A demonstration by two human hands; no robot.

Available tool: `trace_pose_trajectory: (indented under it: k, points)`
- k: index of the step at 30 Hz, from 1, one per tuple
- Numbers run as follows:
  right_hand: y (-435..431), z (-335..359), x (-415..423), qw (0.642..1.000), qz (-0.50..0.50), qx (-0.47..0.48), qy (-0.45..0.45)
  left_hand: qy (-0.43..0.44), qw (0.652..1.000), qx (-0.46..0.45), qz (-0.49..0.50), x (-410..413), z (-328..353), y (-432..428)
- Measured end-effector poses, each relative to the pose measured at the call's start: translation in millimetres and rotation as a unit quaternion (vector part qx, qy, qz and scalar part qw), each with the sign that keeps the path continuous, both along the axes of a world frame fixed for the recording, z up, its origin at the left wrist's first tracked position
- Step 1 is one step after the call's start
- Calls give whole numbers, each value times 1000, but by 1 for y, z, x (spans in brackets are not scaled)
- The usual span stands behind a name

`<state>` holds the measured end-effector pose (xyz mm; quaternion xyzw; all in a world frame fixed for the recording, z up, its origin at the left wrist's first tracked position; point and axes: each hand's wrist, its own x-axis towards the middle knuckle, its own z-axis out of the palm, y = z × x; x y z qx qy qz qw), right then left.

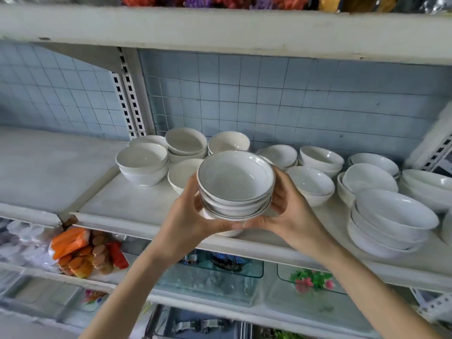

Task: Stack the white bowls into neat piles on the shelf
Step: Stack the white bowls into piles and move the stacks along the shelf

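A short pile of white bowls with thin dark rims (235, 184) is held above the front of the white shelf (137, 204). My left hand (193, 216) curls round its left side and underside. My right hand (288, 211) grips its right side, and the fingertips of both hands meet under the pile. Other white bowls stand on the shelf behind: a pile at the left (143, 165), piles at the back (187, 144), (228, 141), and one bowl (179, 174) partly hidden by my left hand.
More white bowls fill the shelf's right half: a pile (311, 184), a back pile (321, 159), and a leaning pile of wider bowls (391, 221) near the front edge. A tiled wall is behind. The upper shelf (220, 30) hangs overhead. Packaged goods (83, 250) lie below.
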<state>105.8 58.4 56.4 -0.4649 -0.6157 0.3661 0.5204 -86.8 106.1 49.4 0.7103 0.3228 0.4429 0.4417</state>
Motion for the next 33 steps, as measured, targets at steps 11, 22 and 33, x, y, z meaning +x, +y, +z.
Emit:
trace_pose_trajectory:
  k: [11, 22, 33]
  points:
    - [66, -41, -143, 1000, 17, -19, -10, 35, 998, -55, -1, -150, -32, 65]
    - [111, -76, -196, 997, -42, -55, -23, 64, 992, -94, -53, -195, -66, 131]
    - [116, -75, -183, 996, -23, -85, -30, 100, 991, -24, -81, -185, -70, 139]
